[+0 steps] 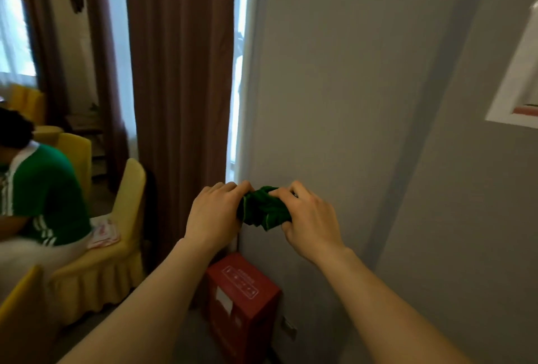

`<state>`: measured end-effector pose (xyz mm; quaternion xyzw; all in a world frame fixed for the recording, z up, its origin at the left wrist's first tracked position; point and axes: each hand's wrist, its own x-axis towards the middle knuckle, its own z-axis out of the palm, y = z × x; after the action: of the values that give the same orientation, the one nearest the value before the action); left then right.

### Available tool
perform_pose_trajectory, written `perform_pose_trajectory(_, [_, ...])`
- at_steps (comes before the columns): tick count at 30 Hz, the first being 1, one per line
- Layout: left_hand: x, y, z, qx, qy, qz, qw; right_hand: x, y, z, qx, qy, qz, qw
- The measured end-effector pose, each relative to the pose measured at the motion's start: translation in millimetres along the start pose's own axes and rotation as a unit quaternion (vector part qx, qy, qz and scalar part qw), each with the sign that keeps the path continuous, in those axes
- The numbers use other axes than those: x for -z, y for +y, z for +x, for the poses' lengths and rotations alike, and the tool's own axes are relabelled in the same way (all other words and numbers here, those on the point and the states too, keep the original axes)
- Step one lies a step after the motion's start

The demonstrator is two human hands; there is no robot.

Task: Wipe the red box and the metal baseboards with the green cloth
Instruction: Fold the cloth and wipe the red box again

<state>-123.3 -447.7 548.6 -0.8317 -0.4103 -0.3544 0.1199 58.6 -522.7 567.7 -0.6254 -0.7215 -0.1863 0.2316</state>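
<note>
A bunched green cloth (263, 209) is held in the air between both hands, in front of the grey wall. My left hand (214, 213) grips its left side and my right hand (308, 221) grips its right side. Below them a red box (243, 296) with white markings and a white label stands on the floor against the wall, partly hidden by my left forearm. The strip where the wall meets the floor (286, 331) is dim, and I cannot make out a metal baseboard.
A brown curtain (180, 87) hangs left of the wall corner. Yellow-covered chairs (116, 247) stand at the left, one with a seated person in a green shirt (43, 192). A white-framed opening (518, 87) is in the wall at right.
</note>
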Motion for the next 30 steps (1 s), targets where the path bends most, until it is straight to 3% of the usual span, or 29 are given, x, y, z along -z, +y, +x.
perform_pose_trajectory(8, [-85,-62,13,0.038,-0.061,0.008,0.997,-106,19,50,0.001,-0.051,0.039,0.998])
perform_pose_trajectory(16, [-241,-117,64,0.074,-0.164,0.005,0.984,-247,95,114,-0.027,-0.139,0.082,0.986])
perform_pose_trajectory(23, [-393,-152,82,0.109,-0.260,-0.005,0.959,-389,168,145,-0.065,-0.233,0.106,0.964])
perform_pose_trajectory(30, [-508,-177,45,0.161,-0.362,-0.024,0.918,-512,200,125,-0.088,-0.335,0.132,0.929])
